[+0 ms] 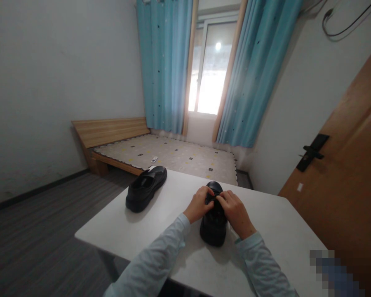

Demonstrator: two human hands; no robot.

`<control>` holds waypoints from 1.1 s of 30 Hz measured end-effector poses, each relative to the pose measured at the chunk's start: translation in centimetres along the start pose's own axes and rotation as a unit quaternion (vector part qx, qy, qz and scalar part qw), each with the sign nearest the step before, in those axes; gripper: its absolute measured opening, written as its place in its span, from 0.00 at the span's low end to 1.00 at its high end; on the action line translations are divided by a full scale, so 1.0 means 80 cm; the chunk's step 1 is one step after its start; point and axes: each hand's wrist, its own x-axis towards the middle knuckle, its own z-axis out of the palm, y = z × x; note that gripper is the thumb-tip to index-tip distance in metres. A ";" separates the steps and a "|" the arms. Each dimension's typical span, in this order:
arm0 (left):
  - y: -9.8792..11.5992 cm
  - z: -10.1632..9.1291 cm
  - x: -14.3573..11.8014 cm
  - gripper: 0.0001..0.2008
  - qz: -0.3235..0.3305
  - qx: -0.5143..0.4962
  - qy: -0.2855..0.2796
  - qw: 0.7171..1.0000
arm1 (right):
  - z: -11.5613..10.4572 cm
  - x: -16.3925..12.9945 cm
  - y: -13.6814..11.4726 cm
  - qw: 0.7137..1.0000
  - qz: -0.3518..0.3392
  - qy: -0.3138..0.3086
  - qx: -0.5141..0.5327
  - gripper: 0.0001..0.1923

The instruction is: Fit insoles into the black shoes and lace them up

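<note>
gripping black shoe (214, 222), both hands bent inward

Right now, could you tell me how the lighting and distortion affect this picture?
Head view: the window is blown out with glare; the black shoe under the left hand and right hand loses detail; walls and door bow from wide-angle distortion; the lower right corner is pixelated.

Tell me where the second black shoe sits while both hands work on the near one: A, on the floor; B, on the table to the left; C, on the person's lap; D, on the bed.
B: the second shoe lies on the white table, left of the shoe that both hands touch.
</note>
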 end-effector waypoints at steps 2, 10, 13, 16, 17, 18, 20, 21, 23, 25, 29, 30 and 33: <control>0.000 0.000 -0.001 0.12 -0.006 0.000 0.002 1.000 | 0.002 0.000 0.001 1.000 0.005 0.003 -0.007 0.09; -0.002 0.000 -0.003 0.11 -0.009 0.006 0.003 1.000 | 0.011 -0.001 0.004 0.998 0.042 -0.021 -0.041 0.07; -0.002 0.000 -0.003 0.11 -0.009 0.007 0.003 1.000 | 0.014 -0.001 0.005 0.998 0.043 -0.030 -0.028 0.06; -0.001 0.000 -0.002 0.11 -0.014 0.008 0.003 1.000 | 0.015 -0.001 0.006 0.998 0.043 -0.036 -0.003 0.05; -0.001 0.000 -0.002 0.11 -0.016 0.008 0.004 1.000 | 0.014 -0.001 0.007 0.998 0.044 -0.038 0.005 0.04; -0.001 0.000 -0.002 0.11 -0.017 0.007 0.004 1.000 | 0.013 -0.001 0.007 0.998 0.045 -0.041 0.013 0.03; -0.002 0.001 -0.003 0.11 -0.019 0.005 0.005 1.000 | 0.010 0.000 0.007 0.997 0.045 -0.047 0.030 0.03; -0.003 0.001 -0.003 0.11 -0.019 0.005 0.005 1.000 | 0.008 0.000 0.007 0.997 0.044 -0.050 0.038 0.04; -0.003 0.001 -0.003 0.12 -0.019 0.005 0.004 1.000 | 0.004 0.001 0.006 0.996 0.047 -0.056 0.050 0.07; -0.003 0.001 -0.003 0.12 -0.020 0.005 0.003 1.000 | 0.002 0.003 0.005 0.995 0.054 -0.062 0.055 0.09; -0.001 0.000 -0.003 0.12 -0.017 0.004 0.001 1.000 | 0.002 0.007 0.001 0.994 0.063 -0.077 0.043 0.09; -0.001 0.000 -0.003 0.12 -0.016 0.003 0.000 1.000 | 0.003 0.007 0.001 0.994 0.064 -0.079 0.039 0.09; -0.001 0.000 -0.002 0.12 -0.014 0.004 0.001 1.000 | 0.006 0.007 0.000 0.994 0.061 -0.077 0.041 0.07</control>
